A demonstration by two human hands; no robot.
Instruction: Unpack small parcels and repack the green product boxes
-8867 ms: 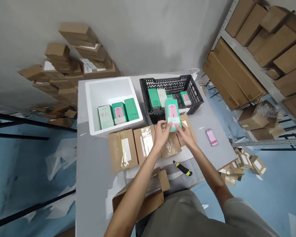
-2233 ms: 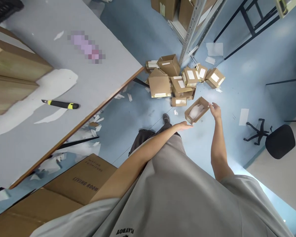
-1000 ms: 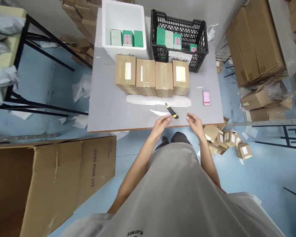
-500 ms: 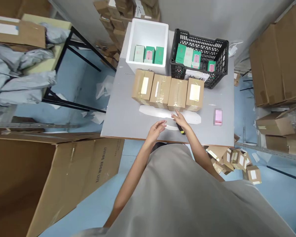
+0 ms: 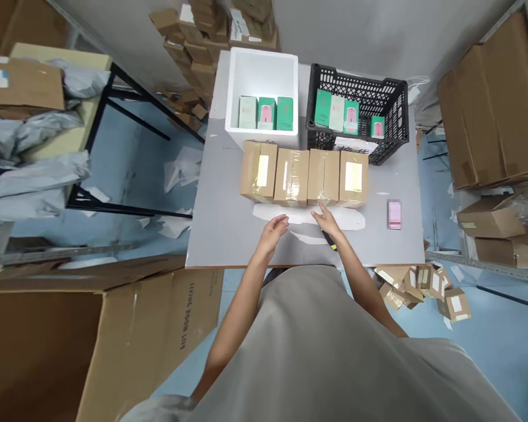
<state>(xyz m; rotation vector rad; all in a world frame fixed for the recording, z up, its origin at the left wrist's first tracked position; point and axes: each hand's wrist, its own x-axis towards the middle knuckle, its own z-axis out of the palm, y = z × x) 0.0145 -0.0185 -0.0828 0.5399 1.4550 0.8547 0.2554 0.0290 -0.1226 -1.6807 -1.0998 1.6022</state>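
My left hand [image 5: 271,235] hovers over the near part of the grey table with its fingers slightly curled and apart, holding nothing. My right hand [image 5: 327,223] is open, thumb and fingers spread, its fingertips close to the lower edge of a taped cardboard box [image 5: 323,176]. That box is one of several brown boxes in a row. Under my right wrist lies a black and yellow tool [image 5: 330,240], partly hidden, which looks like a box cutter. A white worn patch [image 5: 301,214] marks the tabletop in front of the boxes.
Behind the row stand a white foam box [image 5: 264,70] and a black plastic crate [image 5: 358,88], both holding green and pale cartons. A pink item [image 5: 395,214] lies on the right. A large open carton [image 5: 158,322] stands at the left, near a shelf with grey parcels [image 5: 35,176].
The whole view has shifted, with the table lower in the picture. My hands are a little farther apart, and both stay empty. The boxes keep their places.
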